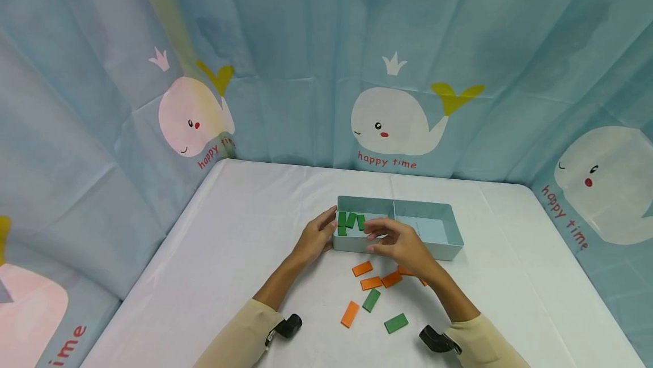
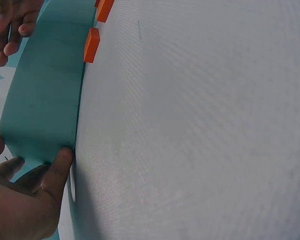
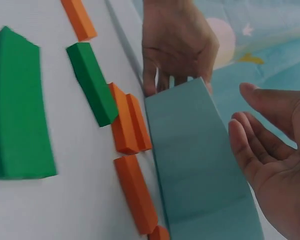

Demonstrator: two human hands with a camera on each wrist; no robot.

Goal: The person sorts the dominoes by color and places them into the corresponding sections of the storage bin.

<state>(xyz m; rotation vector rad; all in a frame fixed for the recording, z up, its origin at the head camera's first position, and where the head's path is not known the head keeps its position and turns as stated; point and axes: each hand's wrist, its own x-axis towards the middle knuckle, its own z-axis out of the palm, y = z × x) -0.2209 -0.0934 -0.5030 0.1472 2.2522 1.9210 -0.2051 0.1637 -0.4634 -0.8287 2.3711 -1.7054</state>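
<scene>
A blue-green two-compartment box (image 1: pixel 357 245) stands on the white table. My left hand (image 1: pixel 313 239) grips its left end, the fingertips against the end wall (image 2: pixel 32 152) and the thumb up by the rim. Several green blocks (image 1: pixel 351 220) lie in the left compartment. My right hand (image 1: pixel 403 243) hovers over the box's front side near the divider; thumb and fingers (image 3: pixel 247 145) are spread apart with nothing between them. In front of the box lie several orange blocks (image 1: pixel 370 283) and two green blocks (image 1: pixel 395 323), one of them large in the right wrist view.
A divider (image 1: pixel 394 209) splits the box, with the right compartment (image 1: pixel 433 231) beside it. The white tablecloth (image 1: pixel 245 203) spreads around the box. Behind the table hangs a blue curtain (image 1: pixel 306 118) printed with whales.
</scene>
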